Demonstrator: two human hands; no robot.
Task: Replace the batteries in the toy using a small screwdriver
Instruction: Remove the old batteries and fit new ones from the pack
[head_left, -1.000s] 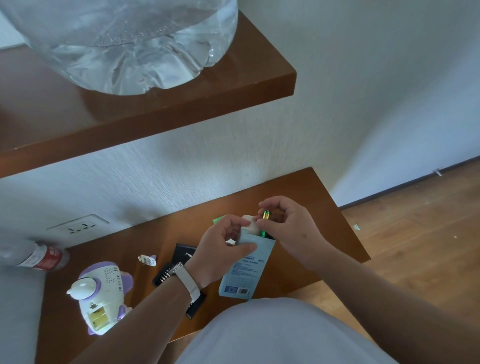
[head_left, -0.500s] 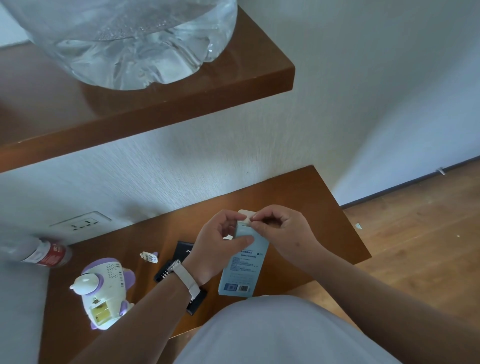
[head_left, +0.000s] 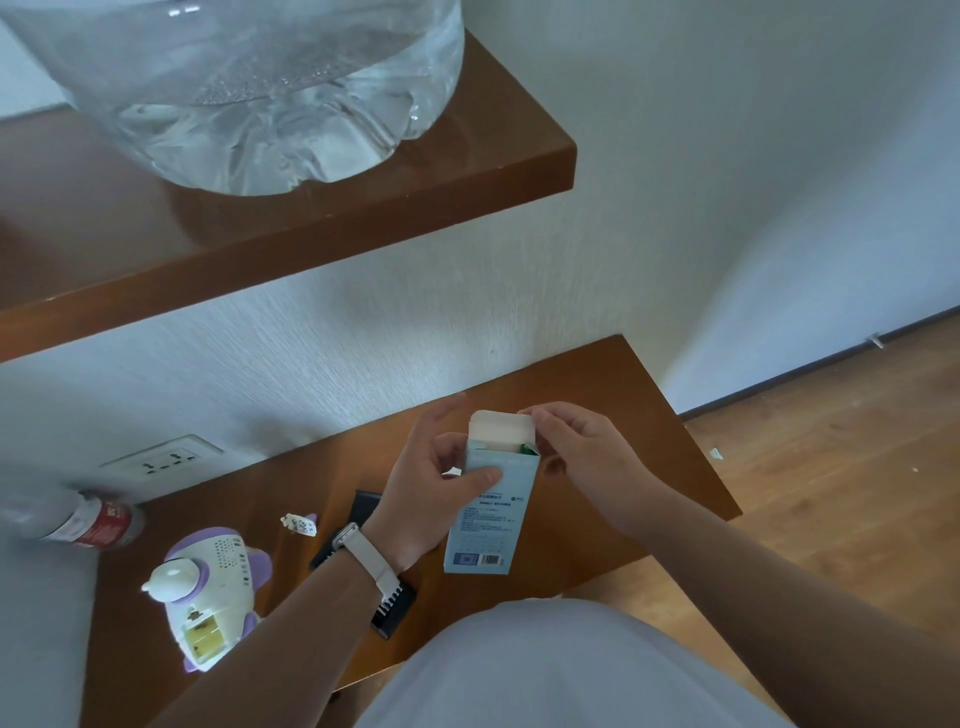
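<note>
My left hand (head_left: 434, 491) grips a light-blue battery box (head_left: 491, 519) upright above the wooden table (head_left: 623, 405). The box's white top flap stands open, and a green battery tip (head_left: 528, 448) shows inside. With its fingertips my right hand (head_left: 576, 457) pinches the right edge of that flap. The white and purple toy (head_left: 210, 592) lies at the table's left with its battery compartment open and facing up. A small white cover piece (head_left: 300, 524) lies behind the toy. A black screwdriver case (head_left: 387, 597) sits under my left wrist, partly hidden.
A large clear water jug (head_left: 249, 88) stands on the wooden shelf (head_left: 467, 208) overhead. A plastic bottle with a red label (head_left: 83, 525) lies at the far left by a wall socket (head_left: 163, 460). Wooden floor (head_left: 841, 493) lies to the right.
A second ago my right hand held a green battery at the box's mouth; the battery is now inside. The flap was pressed down, and now stands open again.
</note>
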